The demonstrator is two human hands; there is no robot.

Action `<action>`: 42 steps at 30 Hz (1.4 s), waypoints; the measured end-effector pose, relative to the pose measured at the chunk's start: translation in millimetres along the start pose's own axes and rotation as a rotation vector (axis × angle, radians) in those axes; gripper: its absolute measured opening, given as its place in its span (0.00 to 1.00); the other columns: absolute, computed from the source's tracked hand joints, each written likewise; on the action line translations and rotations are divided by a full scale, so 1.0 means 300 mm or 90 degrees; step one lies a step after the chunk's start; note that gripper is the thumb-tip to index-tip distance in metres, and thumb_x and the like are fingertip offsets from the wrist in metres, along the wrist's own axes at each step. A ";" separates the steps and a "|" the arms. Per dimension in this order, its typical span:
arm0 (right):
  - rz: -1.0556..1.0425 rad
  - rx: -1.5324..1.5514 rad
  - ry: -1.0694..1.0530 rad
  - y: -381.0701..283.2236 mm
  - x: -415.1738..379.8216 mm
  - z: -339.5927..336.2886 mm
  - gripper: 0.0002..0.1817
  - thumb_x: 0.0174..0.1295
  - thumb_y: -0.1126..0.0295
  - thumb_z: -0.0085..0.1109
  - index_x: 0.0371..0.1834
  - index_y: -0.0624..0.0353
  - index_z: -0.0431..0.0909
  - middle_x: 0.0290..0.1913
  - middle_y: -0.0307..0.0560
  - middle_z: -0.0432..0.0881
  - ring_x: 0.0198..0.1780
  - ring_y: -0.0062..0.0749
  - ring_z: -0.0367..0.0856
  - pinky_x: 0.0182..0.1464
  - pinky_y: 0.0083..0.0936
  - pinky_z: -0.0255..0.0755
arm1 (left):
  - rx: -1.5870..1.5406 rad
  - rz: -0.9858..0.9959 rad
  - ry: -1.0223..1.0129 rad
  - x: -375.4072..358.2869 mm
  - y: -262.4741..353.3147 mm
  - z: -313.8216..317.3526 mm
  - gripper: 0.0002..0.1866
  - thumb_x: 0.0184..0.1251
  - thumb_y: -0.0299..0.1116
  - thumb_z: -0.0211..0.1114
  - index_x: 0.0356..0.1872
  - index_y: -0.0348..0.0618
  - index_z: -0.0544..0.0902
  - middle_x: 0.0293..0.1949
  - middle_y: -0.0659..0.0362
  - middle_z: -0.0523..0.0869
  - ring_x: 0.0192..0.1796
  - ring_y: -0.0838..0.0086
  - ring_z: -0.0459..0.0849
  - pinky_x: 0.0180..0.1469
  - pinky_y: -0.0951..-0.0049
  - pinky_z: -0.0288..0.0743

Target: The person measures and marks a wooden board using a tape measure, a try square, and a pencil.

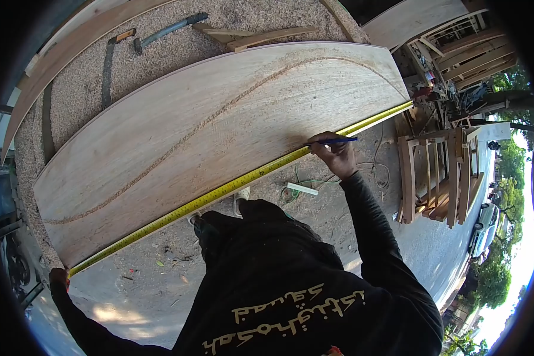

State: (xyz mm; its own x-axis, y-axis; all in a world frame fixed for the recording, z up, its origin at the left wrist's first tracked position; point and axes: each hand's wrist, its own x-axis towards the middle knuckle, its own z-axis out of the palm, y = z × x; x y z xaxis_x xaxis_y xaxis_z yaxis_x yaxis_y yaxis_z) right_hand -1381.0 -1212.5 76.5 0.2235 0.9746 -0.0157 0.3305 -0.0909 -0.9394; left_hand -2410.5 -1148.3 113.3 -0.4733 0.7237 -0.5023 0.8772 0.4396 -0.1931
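Observation:
A large wooden board [219, 118] with one curved edge lies in front of me, marked by a wavy line of sawdust. Along its straight near edge stretches a yellow tape measure [219, 191]. My right hand [334, 155] pinches a blue pen [338, 140] over that edge, beside the tape, right of the middle. At the board's far left corner my left hand [59, 276] is closed at the end of the tape, where a bit of red shows beside it.
Behind the board, sawdust [148, 71] surrounds a hammer-like tool [171, 32] and wood offcuts [273, 38]. Wooden frames [439, 172] stand at the right. A white strip [302, 188] and a green cord [293, 193] lie on the ground below the board.

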 end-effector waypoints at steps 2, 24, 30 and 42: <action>0.020 -0.027 -0.045 0.008 0.015 0.023 0.06 0.64 0.79 0.71 0.43 0.61 0.90 0.40 0.42 0.91 0.43 0.23 0.87 0.49 0.25 0.81 | 0.021 0.021 -0.003 -0.004 0.008 -0.013 0.25 0.70 0.43 0.73 0.16 0.38 0.80 0.12 0.53 0.78 0.14 0.63 0.80 0.18 0.53 0.68; -0.017 -0.070 -0.135 -0.005 0.048 0.133 0.03 0.62 0.77 0.70 0.37 0.60 0.90 0.32 0.36 0.88 0.30 0.15 0.80 0.34 0.19 0.76 | 0.148 0.133 -0.003 -0.008 0.013 -0.043 0.27 0.67 0.49 0.74 0.17 0.36 0.83 0.14 0.50 0.82 0.17 0.59 0.83 0.25 0.49 0.72; 0.001 -0.067 -0.137 -0.013 0.050 0.136 0.03 0.62 0.76 0.70 0.38 0.60 0.90 0.31 0.35 0.88 0.30 0.14 0.79 0.34 0.18 0.74 | 0.058 0.083 -0.006 -0.023 0.018 -0.034 0.25 0.68 0.45 0.73 0.14 0.38 0.82 0.11 0.52 0.79 0.15 0.61 0.82 0.22 0.52 0.71; -0.015 -0.095 -0.126 -0.038 0.054 0.141 0.04 0.61 0.76 0.70 0.38 0.60 0.92 0.29 0.34 0.86 0.29 0.15 0.76 0.33 0.20 0.72 | 0.005 0.071 -0.036 -0.009 0.011 -0.032 0.21 0.70 0.33 0.69 0.14 0.38 0.79 0.11 0.53 0.74 0.12 0.65 0.77 0.16 0.53 0.65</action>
State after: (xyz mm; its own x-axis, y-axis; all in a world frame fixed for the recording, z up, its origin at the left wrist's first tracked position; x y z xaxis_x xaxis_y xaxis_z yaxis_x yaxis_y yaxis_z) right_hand -1420.1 -1187.0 72.3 0.0352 0.9966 -0.0744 0.4687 -0.0822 -0.8795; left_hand -2407.0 -1143.6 122.1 -0.3680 0.7366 -0.5674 0.9246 0.3544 -0.1397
